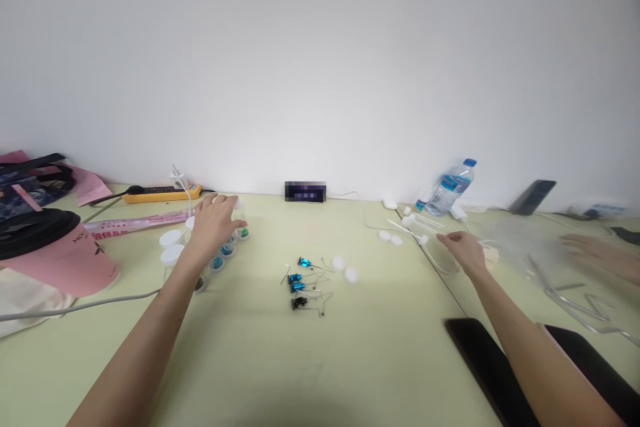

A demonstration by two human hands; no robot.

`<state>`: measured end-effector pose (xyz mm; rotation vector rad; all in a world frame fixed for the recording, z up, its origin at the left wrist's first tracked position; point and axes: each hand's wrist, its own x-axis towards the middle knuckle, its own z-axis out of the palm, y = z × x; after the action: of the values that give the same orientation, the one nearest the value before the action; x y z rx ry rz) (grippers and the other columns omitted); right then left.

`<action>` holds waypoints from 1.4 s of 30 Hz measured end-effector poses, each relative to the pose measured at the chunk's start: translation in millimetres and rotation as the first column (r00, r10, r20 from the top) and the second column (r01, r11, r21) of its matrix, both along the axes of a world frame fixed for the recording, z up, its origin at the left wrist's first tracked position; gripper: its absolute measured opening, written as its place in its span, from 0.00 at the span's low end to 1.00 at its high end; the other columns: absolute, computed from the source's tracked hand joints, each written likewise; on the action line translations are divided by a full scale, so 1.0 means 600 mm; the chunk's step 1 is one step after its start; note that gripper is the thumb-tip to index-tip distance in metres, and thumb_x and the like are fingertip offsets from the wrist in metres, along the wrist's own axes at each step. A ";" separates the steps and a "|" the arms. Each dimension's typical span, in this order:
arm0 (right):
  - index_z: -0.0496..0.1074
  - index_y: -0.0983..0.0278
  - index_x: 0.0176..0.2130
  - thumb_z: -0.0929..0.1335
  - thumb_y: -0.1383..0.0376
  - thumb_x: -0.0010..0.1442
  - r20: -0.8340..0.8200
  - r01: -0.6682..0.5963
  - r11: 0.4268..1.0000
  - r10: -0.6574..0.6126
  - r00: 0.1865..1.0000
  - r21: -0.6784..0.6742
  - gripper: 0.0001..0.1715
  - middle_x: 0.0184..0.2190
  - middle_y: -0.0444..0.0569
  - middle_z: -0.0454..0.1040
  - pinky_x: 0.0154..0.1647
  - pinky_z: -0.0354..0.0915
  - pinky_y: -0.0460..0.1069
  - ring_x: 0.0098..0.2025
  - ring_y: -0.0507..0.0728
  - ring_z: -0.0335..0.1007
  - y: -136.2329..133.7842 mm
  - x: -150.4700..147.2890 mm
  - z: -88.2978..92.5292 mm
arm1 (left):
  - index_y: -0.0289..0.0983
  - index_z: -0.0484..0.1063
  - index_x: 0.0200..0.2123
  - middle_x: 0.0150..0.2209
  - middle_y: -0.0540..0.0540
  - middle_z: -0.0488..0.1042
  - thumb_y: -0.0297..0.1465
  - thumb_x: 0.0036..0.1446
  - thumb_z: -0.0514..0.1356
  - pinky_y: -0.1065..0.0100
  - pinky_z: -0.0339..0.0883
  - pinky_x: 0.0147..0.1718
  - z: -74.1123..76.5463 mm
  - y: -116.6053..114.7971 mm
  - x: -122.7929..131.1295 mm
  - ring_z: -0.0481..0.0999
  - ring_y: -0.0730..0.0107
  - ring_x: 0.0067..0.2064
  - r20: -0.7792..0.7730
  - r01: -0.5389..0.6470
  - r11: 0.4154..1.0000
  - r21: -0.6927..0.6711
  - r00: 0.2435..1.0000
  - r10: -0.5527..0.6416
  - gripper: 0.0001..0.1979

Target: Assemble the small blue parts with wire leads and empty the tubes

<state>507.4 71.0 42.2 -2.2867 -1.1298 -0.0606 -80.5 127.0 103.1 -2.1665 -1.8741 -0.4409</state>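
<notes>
On the left, my left hand (215, 219) is curled with the thumb below, around what looks like a small clear jar (242, 207). Beside and below it stand small jars with blue contents (217, 263) and one with green contents (243, 233). My right hand (463, 248) has its fingertips together at the end of a clear tube (425, 221) with a white cap. Between the hands lie several small blue metal parts with bent wires (296, 279), a black one (300, 303), a hex key (285, 273) and white round discs (345, 269).
White-lidded jars (172, 253) and a pink cup (75, 257) stand left, near a yellow power strip (163, 195). A water bottle (451, 188) leans at the wall. A dark phone (490, 367) lies under my right forearm. Another person's blurred hand (597, 253) is at far right.
</notes>
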 end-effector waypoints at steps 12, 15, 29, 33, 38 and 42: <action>0.67 0.76 0.51 0.62 0.63 0.58 0.310 -0.105 0.994 0.112 0.944 -0.039 0.25 0.48 0.70 0.66 0.47 0.60 0.59 0.52 0.72 0.62 0.025 -0.107 0.044 | 0.31 0.69 0.41 0.39 0.30 0.76 0.55 0.53 0.50 0.56 0.62 0.40 0.045 0.009 0.016 0.71 0.40 0.48 -0.067 -0.224 0.958 -0.180 0.974 0.215 0.31; 0.65 0.71 0.53 0.62 0.64 0.59 0.384 -0.274 0.962 0.256 0.887 -0.008 0.24 0.50 0.64 0.65 0.51 0.59 0.56 0.53 0.67 0.62 0.037 -0.177 0.066 | 0.33 0.69 0.41 0.42 0.32 0.76 0.49 0.58 0.47 0.57 0.62 0.39 0.047 0.017 0.011 0.72 0.45 0.47 -0.120 -0.146 0.953 -0.265 0.986 0.118 0.25; 0.65 0.64 0.53 0.63 0.64 0.63 0.274 -0.769 0.566 0.822 0.500 -0.295 0.18 0.54 0.57 0.62 0.44 0.65 0.53 0.47 0.60 0.68 -0.020 -0.473 0.088 | 0.30 0.65 0.46 0.40 0.28 0.75 0.34 0.61 0.50 0.56 0.61 0.38 0.024 0.023 0.025 0.73 0.40 0.45 -0.267 -0.090 0.976 -0.199 0.963 0.035 0.15; 0.66 0.64 0.53 0.64 0.62 0.62 0.162 -0.797 0.460 0.887 0.433 -0.392 0.19 0.53 0.56 0.63 0.43 0.65 0.52 0.44 0.59 0.70 -0.029 -0.482 0.090 | 0.33 0.64 0.47 0.40 0.30 0.75 0.33 0.62 0.48 0.60 0.62 0.33 0.028 0.021 0.029 0.76 0.44 0.41 -0.245 -0.081 0.971 -0.223 0.969 0.025 0.14; 0.66 0.63 0.53 0.63 0.60 0.63 0.053 -0.813 0.387 0.912 0.406 -0.434 0.20 0.52 0.56 0.64 0.38 0.64 0.50 0.40 0.58 0.71 -0.038 -0.478 0.095 | 0.33 0.62 0.49 0.40 0.30 0.75 0.34 0.62 0.48 0.61 0.63 0.31 0.032 0.019 0.034 0.76 0.44 0.41 -0.220 -0.099 0.964 -0.249 0.974 0.043 0.15; 0.67 0.63 0.52 0.64 0.60 0.63 0.026 -0.836 0.368 0.920 0.392 -0.408 0.19 0.50 0.55 0.66 0.37 0.63 0.50 0.40 0.59 0.71 -0.043 -0.479 0.099 | 0.31 0.61 0.52 0.38 0.29 0.75 0.40 0.62 0.47 0.59 0.63 0.31 0.022 0.022 0.042 0.76 0.43 0.39 -0.210 -0.106 0.972 -0.209 0.976 0.061 0.21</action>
<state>220.0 45.4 101.8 -1.5778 -2.5743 0.3053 -55.1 139.9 116.2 -2.1594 -1.9682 0.0068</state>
